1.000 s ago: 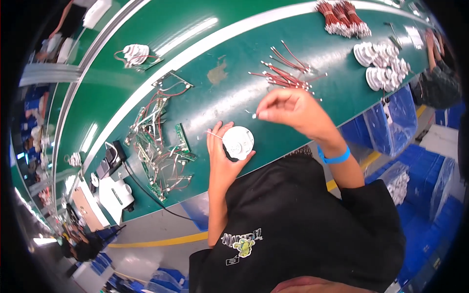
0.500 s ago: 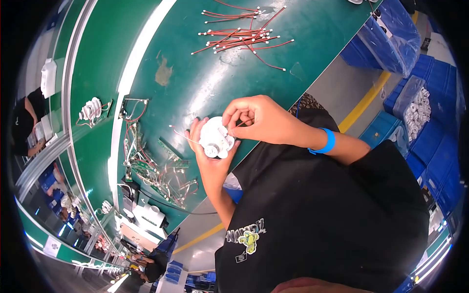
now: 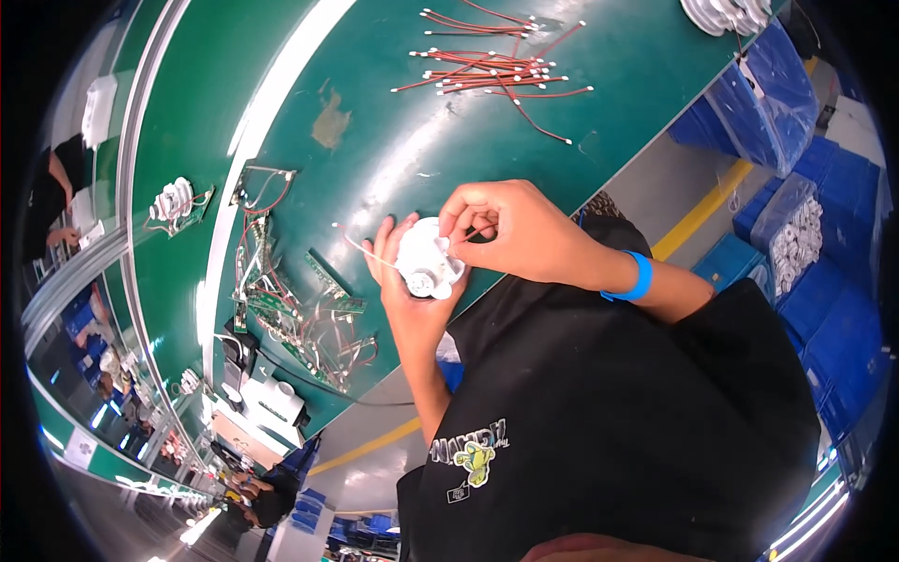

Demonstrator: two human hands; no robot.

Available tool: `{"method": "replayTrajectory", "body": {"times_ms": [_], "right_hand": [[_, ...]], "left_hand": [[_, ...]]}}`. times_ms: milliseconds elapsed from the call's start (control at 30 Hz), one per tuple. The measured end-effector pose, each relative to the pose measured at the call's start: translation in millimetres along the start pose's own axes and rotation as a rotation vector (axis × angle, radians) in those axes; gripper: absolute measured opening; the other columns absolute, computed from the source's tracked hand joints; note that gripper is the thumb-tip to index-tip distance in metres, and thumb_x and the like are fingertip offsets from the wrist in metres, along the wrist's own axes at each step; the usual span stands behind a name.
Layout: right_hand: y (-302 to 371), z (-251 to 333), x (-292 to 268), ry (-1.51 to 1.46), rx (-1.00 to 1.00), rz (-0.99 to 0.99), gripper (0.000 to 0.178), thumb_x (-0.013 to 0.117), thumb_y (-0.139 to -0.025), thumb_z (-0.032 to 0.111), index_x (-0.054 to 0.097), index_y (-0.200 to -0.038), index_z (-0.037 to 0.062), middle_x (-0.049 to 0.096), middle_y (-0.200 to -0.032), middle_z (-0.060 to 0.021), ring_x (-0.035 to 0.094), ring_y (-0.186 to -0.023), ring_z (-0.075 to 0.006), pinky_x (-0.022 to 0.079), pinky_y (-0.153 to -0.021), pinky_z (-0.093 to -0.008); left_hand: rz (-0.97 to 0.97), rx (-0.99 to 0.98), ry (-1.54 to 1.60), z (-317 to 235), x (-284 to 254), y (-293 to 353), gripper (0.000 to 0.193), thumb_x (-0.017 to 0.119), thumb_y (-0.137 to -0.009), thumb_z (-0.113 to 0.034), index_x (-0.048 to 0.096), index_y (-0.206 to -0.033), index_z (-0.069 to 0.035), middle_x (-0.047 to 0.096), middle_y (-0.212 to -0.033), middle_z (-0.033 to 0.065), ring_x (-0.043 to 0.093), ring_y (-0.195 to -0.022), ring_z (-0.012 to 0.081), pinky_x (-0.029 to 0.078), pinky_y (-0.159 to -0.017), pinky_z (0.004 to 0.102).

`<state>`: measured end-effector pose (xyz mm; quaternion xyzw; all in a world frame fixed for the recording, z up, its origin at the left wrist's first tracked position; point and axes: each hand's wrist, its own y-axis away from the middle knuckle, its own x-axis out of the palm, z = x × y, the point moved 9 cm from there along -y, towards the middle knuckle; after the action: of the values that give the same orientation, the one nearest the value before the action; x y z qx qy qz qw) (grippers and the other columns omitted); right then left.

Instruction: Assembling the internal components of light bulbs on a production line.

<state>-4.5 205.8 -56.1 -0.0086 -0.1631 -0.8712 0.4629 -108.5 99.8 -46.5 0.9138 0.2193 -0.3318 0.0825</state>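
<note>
Left hand point(image 3: 408, 304) cupped, right hand point(image 3: 510, 231) alongside in fingertip pinch

1. Bright, whitish light; a broad glare streak crosses the green tabletop point(image 3: 393, 140);
2. a tube light point(image 3: 199, 526) shines near the lower-left rim;
3. fisheye curvature bends straight edges; corners fall to black;
4. lower-left background looks blurred.

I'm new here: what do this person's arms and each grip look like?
The left grip and right grip are ungloved human hands. A bright blue wristband circles the right wrist, below a short black fabric sleeve. The left forearm is bare.
</note>
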Motion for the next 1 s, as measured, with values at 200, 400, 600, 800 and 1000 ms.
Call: {"method": "replayTrajectory", "body": {"times_ms": [200, 400, 600, 800, 1000], "right_hand": [[-4, -11, 1, -0.061, 0.126, 0.072, 0.016, 0.071, -0.08, 0.0, 0.064, -0.094, 0.0006, 0.068, -0.083, -0.0018, 0.061, -0.077, -0.0047, 0.046, -0.07, -0.0201], [-5, -12, 1, -0.039, 0.14, 0.123, 0.021, 0.072, -0.082, 0.002, 0.063, -0.1, 0.0013, 0.068, -0.084, -0.0008, 0.06, -0.077, -0.004, 0.046, -0.071, -0.0202], [4, 50, -33, 0.425, -0.213, -0.036, 0.03, 0.071, -0.081, 0.007, 0.065, -0.109, 0.0008, 0.067, -0.104, -0.0073, 0.061, -0.099, -0.0168, 0.049, -0.089, -0.0308], [-60, 79, 46, 1.021, -0.222, 0.169, 0.037, 0.069, -0.086, 0.025, 0.064, -0.111, -0.0012, 0.071, -0.101, -0.0161, 0.069, -0.088, -0.0252, 0.053, -0.076, -0.0338], [-71, 60, 72, 0.479, -0.125, 0.45, 0.023, 0.066, -0.088, 0.015, 0.068, -0.104, -0.0021, 0.073, -0.091, -0.0129, 0.068, -0.08, -0.0144, 0.053, -0.071, -0.029]], "left_hand": [[-0.009, 0.018, -0.013, -1, 4, 0, 0.068, 0.086, -0.064, -0.021, 0.055, -0.123, -0.008, 0.062, -0.126, 0.0079, 0.045, -0.135, 0.0313, 0.012, -0.118, 0.0553], [0.157, 0.034, 0.02, -6, 1, 2, 0.095, 0.089, -0.062, -0.029, 0.041, -0.141, -0.006, 0.049, -0.142, 0.0122, 0.037, -0.141, 0.0309, 0.007, -0.119, 0.0533], [-0.012, -0.313, 0.259, 35, -117, -25, 0.039, 0.068, -0.091, -0.016, 0.06, -0.127, -0.004, 0.067, -0.117, 0.0084, 0.063, -0.107, 0.0174, 0.05, -0.09, 0.0337], [-0.059, -0.021, -0.485, 133, -185, -147, 0.04, 0.066, -0.091, -0.025, 0.06, -0.123, -0.003, 0.068, -0.103, 0.0143, 0.064, -0.096, 0.0228, 0.051, -0.084, 0.0344], [0.278, -0.368, -0.146, 172, -169, -172, 0.034, 0.065, -0.093, -0.032, 0.065, -0.113, -0.003, 0.065, -0.094, 0.0014, 0.059, -0.089, 0.011, 0.05, -0.078, 0.0283]]}}
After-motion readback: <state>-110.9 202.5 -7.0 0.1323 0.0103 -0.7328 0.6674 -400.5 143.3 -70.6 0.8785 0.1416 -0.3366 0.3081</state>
